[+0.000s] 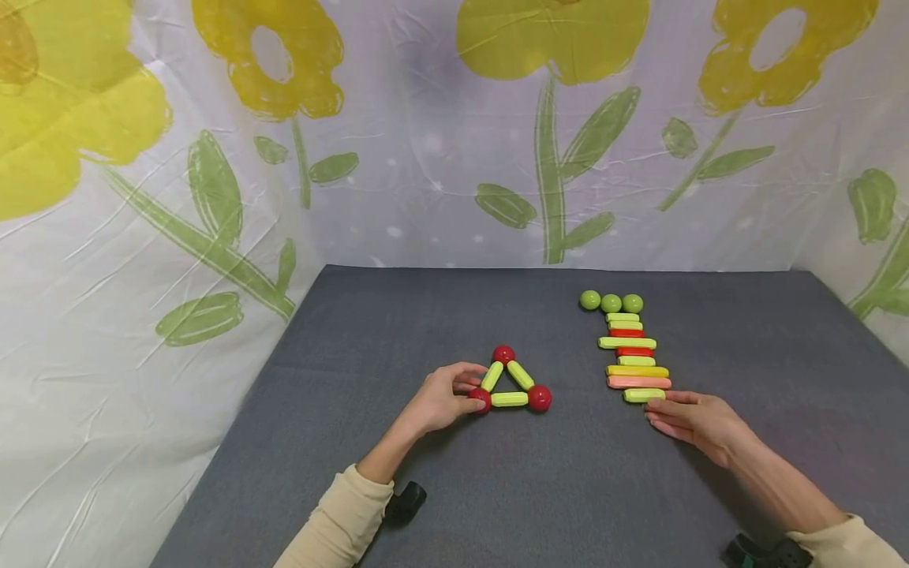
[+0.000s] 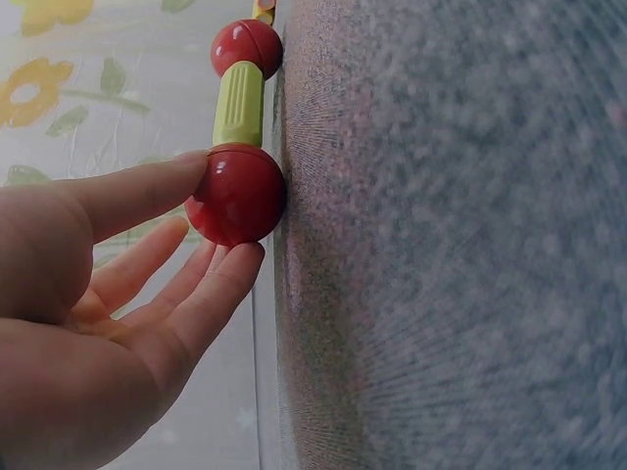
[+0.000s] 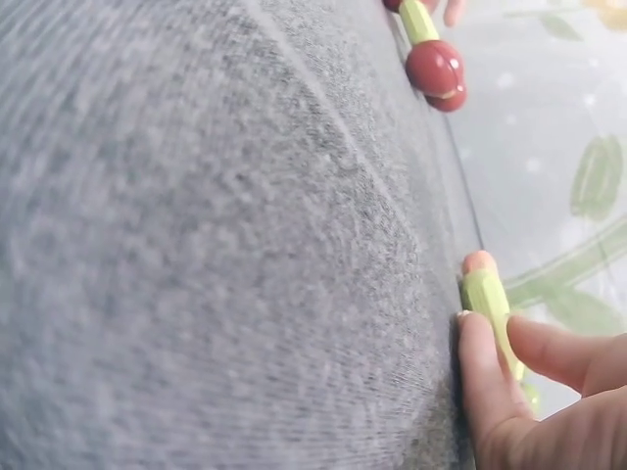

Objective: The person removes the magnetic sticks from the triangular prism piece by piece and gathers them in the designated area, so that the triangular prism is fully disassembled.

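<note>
Two cream sleeves come in at the bottom edge of the head view, a dark wrist-worn camera beside each; beyond them two bare hands lie on the grey, felt-like surface [image 1: 355, 331]. Left hand [image 1: 440, 398] pinches the nearest red ball [image 2: 237, 194] of a small triangle [image 1: 510, 379], thumb and fingers curled round the smooth, glossy sphere; right hand [image 1: 692, 418] lies low with its fingers fairly straight and close together, fingertips [image 3: 480, 338] touching the nearest lime stick [image 1: 645, 394] of a row; I cannot tell whether it grips it.

Three red balls make the corners of the triangle and three short lime-green sticks its sides, each stick a rounded, ribbed plastic rod; the stick nearest the camera runs left to right, the other two lean up to the far ball [image 1: 503, 354].

Right of the triangle, and well apart from it, nine sticks lie side by side in a row [image 1: 634, 355] running away from the camera, each with its long axis left to right: five lime, two red, one yellow, one pink; they differ in length.

Three green balls [image 1: 611, 302] sit in a line at the row's far end.

Behind the surface hangs a creased white sheet [image 1: 426, 158] painted with yellow flowers and green leaves.
</note>
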{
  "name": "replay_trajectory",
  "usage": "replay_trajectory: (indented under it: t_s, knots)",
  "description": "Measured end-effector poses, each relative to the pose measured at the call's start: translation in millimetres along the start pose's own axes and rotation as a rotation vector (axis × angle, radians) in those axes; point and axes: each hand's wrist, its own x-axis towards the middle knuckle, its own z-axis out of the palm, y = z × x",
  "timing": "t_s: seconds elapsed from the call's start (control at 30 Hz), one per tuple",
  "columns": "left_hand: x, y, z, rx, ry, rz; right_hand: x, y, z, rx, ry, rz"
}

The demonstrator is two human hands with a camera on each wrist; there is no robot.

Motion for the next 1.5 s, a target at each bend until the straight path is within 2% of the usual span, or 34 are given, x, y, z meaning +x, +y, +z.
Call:
replay_trajectory:
  t_s: [0.23, 0.63, 0.77, 0.87, 1.0, 1.2, 1.33, 1.5]
  knots:
    - [0.2, -0.1, -2.0, 0.004, -0.002, 0.000, 0, -4, 3, -0.055, 0.013, 0.016]
    - [-0.5, -0.8, -2.3, 0.012, -0.002, 0.003, -3, -6, 11, -0.021, 0.024, 0.014]
    - [-0.1, 0.0, -2.2, 0.017, 0.000, 0.001, -5, -7, 13, -0.086, 0.058, 0.019]
    - [0.5, 0.2, -2.6, 0.019, 0.001, -0.003, -5, -8, 17, -0.176, 0.062, 0.011]
    - [0.7, -0.2, -2.6, 0.019, 0.000, 0.001, -2, -10, 26, -0.241, -0.038, -0.026]
    - [-0.5, 0.1, -1.9, 0.008, 0.004, 0.018, 9, -6, 50, -0.194, -0.255, -0.062]
    - [-0.5, 0.5, -1.9, -0.012, -0.001, 0.013, 17, -3, 71, -0.196, -0.319, -0.041]
    - [-0.4, 0.2, 0.0, -0.009, -0.024, 0.009, 28, -2, 93, -0.186, -0.340, -0.041]
